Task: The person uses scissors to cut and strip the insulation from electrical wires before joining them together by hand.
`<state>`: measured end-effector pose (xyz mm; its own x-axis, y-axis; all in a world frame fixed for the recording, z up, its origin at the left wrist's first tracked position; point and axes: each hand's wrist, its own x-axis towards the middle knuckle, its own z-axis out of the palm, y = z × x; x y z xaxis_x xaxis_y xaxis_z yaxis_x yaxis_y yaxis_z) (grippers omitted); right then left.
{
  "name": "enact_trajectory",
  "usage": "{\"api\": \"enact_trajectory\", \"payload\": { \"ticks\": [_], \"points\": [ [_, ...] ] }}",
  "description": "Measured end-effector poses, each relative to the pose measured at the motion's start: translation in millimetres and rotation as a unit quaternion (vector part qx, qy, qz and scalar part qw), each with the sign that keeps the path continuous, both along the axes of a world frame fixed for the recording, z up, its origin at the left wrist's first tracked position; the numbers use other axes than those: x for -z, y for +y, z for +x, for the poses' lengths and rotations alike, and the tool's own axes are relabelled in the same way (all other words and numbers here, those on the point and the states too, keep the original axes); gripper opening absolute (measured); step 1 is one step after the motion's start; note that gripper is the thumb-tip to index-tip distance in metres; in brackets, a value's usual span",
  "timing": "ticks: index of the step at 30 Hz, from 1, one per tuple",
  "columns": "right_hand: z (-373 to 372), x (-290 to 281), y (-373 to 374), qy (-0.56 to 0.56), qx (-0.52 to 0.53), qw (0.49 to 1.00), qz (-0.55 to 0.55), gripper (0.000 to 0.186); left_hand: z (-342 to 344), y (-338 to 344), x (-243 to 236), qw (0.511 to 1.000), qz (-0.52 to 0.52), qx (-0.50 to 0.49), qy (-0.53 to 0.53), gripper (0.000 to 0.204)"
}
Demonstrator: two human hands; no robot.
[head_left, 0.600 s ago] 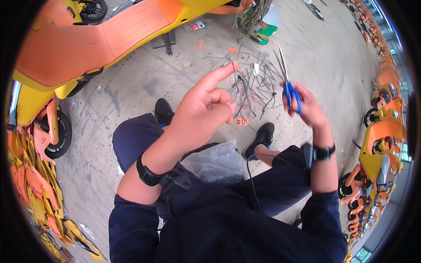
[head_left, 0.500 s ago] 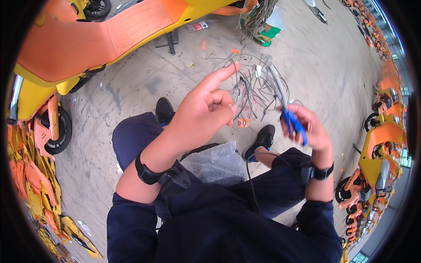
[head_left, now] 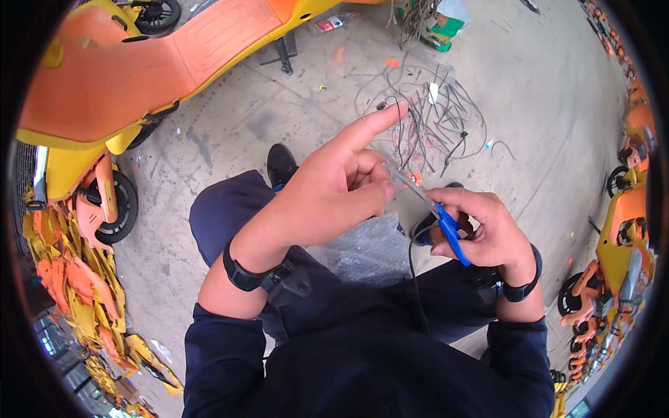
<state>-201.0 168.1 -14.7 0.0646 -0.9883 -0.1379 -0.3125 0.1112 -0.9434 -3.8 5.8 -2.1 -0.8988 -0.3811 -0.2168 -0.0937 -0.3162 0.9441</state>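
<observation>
My right hand (head_left: 488, 223) is closed round the blue handles of a pair of scissors (head_left: 449, 230). The grey blades point up and left, their tips close by the curled fingers of my left hand (head_left: 341, 181). That hand has its index finger stretched out; the thumb and other fingers are bent together, and whatever they may grip is hidden or too small to make out. On the floor beyond the hands lies a loose tangle of thin dark cables (head_left: 425, 132), with a small white tag (head_left: 433, 93) among them.
An orange and yellow scooter (head_left: 223, 52) stands at the upper left. Yellow and orange body panels (head_left: 77, 292) are heaped at the left, and more scooters (head_left: 624, 230) line the right. Clear bubble wrap (head_left: 366, 251) lies between my legs. A plastic bottle (head_left: 333, 24) is on the floor.
My right hand has brought the scissors down and left, so the blades now reach my left hand. The left hand keeps its pose while the whole view has shifted somewhat.
</observation>
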Motion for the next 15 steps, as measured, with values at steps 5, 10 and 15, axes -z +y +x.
{"api": "enact_trajectory", "payload": {
  "ticks": [5,10,15],
  "points": [
    [6.6,-3.4,-4.6,0.077,0.017,0.993,-0.092,0.046,1.8,1.5,2.5,0.999,0.039,-0.001,0.021,0.075],
    [6.8,-1.6,-4.3,0.129,0.027,0.982,-0.137,0.044,-4.5,7.6,-9.2,0.997,0.072,-0.002,-0.002,0.077],
    [5.6,-3.1,-4.9,0.196,0.032,0.967,-0.158,0.043,-6.4,7.6,-13.9,0.995,0.102,0.005,-0.006,0.078]
  ]
}}
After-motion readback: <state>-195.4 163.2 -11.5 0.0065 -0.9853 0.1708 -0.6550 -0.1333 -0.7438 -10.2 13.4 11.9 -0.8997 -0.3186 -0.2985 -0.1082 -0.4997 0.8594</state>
